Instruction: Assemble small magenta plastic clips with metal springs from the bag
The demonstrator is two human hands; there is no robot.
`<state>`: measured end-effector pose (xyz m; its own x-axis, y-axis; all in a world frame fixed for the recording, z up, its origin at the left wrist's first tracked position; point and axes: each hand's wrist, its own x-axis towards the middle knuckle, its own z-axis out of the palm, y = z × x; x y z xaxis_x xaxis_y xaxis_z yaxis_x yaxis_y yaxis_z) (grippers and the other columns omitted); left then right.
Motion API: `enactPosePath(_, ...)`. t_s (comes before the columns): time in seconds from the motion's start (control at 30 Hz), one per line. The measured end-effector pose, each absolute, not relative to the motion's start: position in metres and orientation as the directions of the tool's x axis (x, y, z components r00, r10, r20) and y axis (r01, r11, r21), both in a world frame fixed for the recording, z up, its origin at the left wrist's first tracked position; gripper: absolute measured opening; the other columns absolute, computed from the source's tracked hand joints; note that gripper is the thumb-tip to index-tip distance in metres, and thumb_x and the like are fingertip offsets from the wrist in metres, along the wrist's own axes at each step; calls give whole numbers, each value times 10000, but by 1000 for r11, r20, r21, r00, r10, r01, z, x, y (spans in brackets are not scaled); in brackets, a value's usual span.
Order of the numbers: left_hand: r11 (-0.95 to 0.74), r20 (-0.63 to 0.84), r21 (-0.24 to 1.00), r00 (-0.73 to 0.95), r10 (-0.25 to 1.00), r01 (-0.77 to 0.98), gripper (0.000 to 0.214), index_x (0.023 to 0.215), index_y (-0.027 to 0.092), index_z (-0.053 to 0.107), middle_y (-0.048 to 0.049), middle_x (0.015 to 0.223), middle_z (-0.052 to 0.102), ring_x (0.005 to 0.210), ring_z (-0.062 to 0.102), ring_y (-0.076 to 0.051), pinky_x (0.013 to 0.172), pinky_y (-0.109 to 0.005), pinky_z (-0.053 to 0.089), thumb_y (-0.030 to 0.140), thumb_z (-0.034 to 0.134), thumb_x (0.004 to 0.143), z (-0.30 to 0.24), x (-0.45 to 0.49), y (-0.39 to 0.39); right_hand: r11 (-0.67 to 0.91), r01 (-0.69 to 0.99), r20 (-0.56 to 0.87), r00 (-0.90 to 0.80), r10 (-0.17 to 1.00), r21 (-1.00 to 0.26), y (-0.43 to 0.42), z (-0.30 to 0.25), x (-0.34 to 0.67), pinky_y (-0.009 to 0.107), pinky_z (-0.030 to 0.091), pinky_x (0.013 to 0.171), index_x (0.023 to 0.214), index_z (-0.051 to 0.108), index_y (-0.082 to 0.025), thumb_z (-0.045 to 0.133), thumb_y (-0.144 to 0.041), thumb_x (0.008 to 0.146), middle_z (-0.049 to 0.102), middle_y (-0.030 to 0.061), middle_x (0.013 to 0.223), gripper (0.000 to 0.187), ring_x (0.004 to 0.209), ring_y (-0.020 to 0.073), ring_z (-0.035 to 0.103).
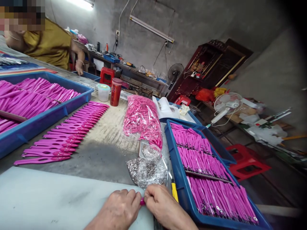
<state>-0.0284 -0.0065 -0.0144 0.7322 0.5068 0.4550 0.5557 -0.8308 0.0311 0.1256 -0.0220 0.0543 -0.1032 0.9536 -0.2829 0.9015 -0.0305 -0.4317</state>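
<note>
My left hand [119,207] and my right hand [163,206] meet at the table's near edge, both pinching one small pink plastic piece [142,202] between their fingertips. Most of the piece is hidden by my fingers. Just beyond my hands lies a clear bag of small shiny metal parts [146,169]. A pale mat [48,198] lies under my left hand.
A row of pink handles [69,131] lies on the table. Blue trays of pink handles stand at right [177,179] and left [40,123]. A bag of pink parts [142,119], a red bottle [115,92] and a tub [104,92] stand beyond. Another person [45,43] works at far left.
</note>
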Motion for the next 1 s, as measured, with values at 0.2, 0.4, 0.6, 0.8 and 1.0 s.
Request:
enactPosePath(0.2, -832, 484, 42, 717, 501, 553, 216, 710, 220, 429, 49, 585, 525, 440, 526, -169, 383, -297, 416, 89, 599, 685, -13, -30, -5, -17, 897, -265, -112, 958, -441, -23, 51, 127, 212, 279, 564, 599, 529, -181, 434, -103, 753, 576, -17, 621, 197, 622, 121, 476)
enactPosePath(0.4, -829, 480, 40, 717, 505, 558, 203, 715, 220, 426, 50, 575, 528, 437, 535, -165, 393, -289, 416, 103, 591, 706, -14, -29, -5, -49, 885, -267, -86, 960, -463, -24, 54, 126, 205, 296, 570, 580, 484, -182, 477, -95, 734, 545, -24, 609, 177, 616, 120, 480)
enactPosePath(0.6, -836, 496, 55, 712, 497, 546, 171, 698, 219, 424, 49, 561, 537, 423, 542, -156, 400, -278, 425, 104, 546, 731, -6, -30, -4, -6, 868, -186, -100, 978, -496, -24, 47, 128, 195, 315, 573, 572, 438, -185, 501, -61, 698, 519, -26, 615, 187, 609, 114, 486)
enactPosePath(0.8, -838, 511, 58, 705, 492, 543, 154, 696, 215, 436, 45, 553, 546, 417, 548, -154, 389, -269, 423, 98, 528, 735, -3, -30, -1, 49, 867, -148, -140, 979, -496, -28, 40, 131, 198, 323, 572, 586, 427, -190, 497, -98, 743, 526, -17, 633, 195, 624, 123, 493)
enactPosePath(1.0, -846, 561, 104, 672, 484, 523, 140, 711, 215, 436, 40, 558, 539, 416, 546, -139, 397, -253, 416, 123, 424, 816, -2, -31, 0, 21, 858, -183, -134, 974, -514, -24, 54, 133, 195, 318, 564, 581, 476, -180, 538, -120, 760, 533, -33, 610, 198, 613, 115, 496)
